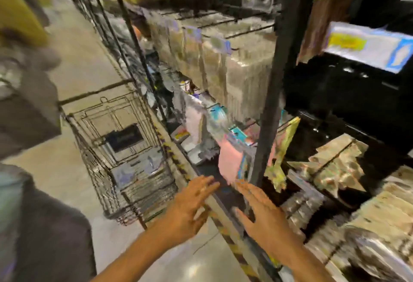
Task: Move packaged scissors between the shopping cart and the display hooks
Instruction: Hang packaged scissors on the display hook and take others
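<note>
The frame is heavily blurred. My left hand and my right hand reach forward with spread fingers and hold nothing, low in front of the display rack. Just beyond their fingertips hang packaged items, one pink and one yellow-green; I cannot tell whether they are scissors. The wire shopping cart stands on the floor to the left, with blurred flat packages lying in its basket.
A black upright post of the rack rises between the hanging packs. A yellow-black striped edge runs along the rack's base. Another person in dark clothes stands at the left. More packaged goods fill the hooks and shelves on the right.
</note>
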Tool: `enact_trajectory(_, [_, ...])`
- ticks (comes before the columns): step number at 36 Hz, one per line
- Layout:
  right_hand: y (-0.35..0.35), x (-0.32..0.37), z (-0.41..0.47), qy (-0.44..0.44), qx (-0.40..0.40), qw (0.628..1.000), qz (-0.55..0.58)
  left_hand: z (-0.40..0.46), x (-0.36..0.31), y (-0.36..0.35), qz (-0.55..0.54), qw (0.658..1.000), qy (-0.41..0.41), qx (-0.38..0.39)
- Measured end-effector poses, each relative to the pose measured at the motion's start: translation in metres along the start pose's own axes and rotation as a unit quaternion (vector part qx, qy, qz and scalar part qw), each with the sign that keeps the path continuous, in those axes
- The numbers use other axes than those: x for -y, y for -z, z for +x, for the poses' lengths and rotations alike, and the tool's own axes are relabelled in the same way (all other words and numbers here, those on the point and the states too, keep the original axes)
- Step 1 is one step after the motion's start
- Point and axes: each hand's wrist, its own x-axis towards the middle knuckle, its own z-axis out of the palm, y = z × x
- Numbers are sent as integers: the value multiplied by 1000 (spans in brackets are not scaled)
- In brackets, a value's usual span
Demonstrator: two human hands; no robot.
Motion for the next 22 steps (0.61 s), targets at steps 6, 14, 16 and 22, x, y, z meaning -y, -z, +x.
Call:
enact_trajectory(6, [-62, 53, 44, 64, 91, 991, -80, -90, 68, 27, 17, 997, 67, -35])
enact_trajectory(14, [-158, 131, 99, 97, 174, 974, -109, -201, 147, 74, 59, 973, 217, -49])
enact_trajectory(16, [-182, 144, 112, 107, 183, 969, -124, -227, 170, 79, 60, 964, 253, -51])
enact_trajectory(22, [-235, 189, 143, 108, 228, 957, -143, -283, 219, 86, 30, 945, 320, -55])
